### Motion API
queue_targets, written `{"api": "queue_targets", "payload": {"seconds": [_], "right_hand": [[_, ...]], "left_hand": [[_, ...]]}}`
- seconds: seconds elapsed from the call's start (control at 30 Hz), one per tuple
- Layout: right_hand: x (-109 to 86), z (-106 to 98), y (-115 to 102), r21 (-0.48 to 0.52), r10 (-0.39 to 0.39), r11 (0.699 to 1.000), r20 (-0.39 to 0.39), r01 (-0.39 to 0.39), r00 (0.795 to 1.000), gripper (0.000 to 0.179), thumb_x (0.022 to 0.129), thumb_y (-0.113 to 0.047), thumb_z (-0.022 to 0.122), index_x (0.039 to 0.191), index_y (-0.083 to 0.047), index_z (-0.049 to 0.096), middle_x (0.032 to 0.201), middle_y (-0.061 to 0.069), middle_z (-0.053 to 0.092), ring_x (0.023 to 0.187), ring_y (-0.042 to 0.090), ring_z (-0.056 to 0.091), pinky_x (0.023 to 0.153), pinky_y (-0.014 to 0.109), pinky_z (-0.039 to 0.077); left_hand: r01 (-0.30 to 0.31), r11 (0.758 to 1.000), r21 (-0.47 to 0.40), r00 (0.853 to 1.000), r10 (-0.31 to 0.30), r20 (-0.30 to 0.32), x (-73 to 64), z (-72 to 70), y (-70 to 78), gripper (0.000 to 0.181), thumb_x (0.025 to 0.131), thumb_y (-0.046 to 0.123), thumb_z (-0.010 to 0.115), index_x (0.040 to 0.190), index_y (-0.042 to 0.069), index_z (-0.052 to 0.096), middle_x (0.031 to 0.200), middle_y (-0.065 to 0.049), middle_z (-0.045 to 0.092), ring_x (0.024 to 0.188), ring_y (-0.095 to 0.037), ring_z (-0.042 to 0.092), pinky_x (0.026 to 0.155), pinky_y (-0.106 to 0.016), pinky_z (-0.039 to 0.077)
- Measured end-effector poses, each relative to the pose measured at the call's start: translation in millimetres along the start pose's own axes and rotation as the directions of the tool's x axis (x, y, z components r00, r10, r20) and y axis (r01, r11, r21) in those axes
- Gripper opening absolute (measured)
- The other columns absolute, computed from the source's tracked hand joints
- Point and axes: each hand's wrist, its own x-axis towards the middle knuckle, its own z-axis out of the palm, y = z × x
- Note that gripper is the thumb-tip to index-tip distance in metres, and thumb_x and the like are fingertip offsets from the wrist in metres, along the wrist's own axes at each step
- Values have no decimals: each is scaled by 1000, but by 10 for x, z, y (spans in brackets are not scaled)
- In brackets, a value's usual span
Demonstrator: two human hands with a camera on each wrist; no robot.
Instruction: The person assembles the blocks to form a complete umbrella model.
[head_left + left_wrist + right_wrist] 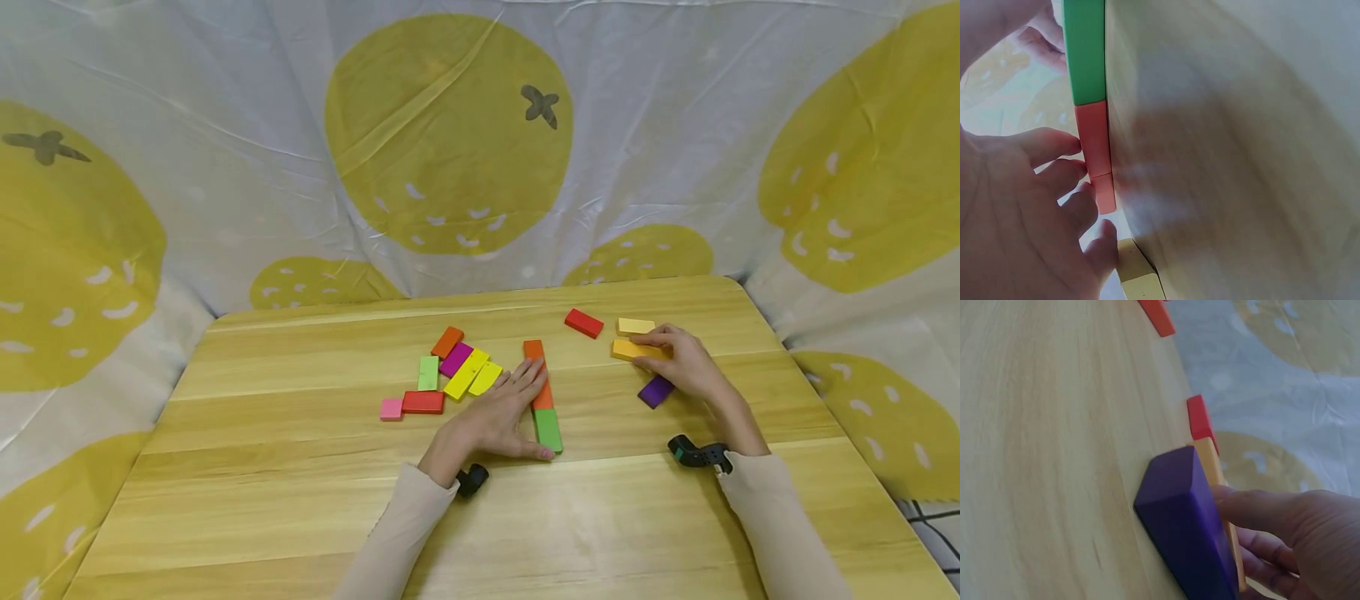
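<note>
Golden yellow, the block (626, 348) in work lies on the desk side of the right hand (688, 364), pinched between its thumb and fingers; whether it is lifted at all, I cannot tell. Just beyond it sits a pale yellow block (635, 326), and on the near side of the same fingers a purple block (656, 391). A red block (583, 323) lies farther off, ahead and to the left of that hand. The left hand (491, 421) is spread, palm down, its fingertips and thumb along a straight row of two orange blocks (542, 395) and a green block (548, 431), set end to end between the hands. Judging by the layout, the handling is partway along: those three are neatly lined up, while the four about the right hand are separate from the row. To the left of the left hand, seven more are bunched at mixed angles, among them a magenta block (455, 360) and a pink block (391, 409), none joined to the row. Everything rests on the wooden desk (262, 475), with a fruit-patterned cloth (637, 142) hanging beyond both hands.
</note>
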Motion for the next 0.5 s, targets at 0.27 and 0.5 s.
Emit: {"api": "queue_targets", "payload": {"seconds": [0.27, 0.5], "right_hand": [[-28, -46, 46, 37, -1, 999, 7, 0, 1000, 36, 95, -12, 75, 129, -1, 71, 121, 22, 68, 110, 38, 62, 89, 39, 50], [-27, -26, 88, 55, -19, 998, -20, 20, 1000, 35, 94, -13, 77, 127, -3, 73, 116, 19, 70, 103, 32, 62, 82, 24, 46]], "left_hand": [[-3, 1000, 2, 1000, 3, -13, -1, -2, 0, 120, 83, 62, 78, 167, 9, 10, 176, -5, -1, 164, -21, -2, 134, -44, 8], [-11, 1000, -14, 999, 11, -30, -10, 31, -14, 120, 83, 61, 79, 167, 9, 11, 176, -4, 0, 164, -21, -1, 134, -46, 9]]}}
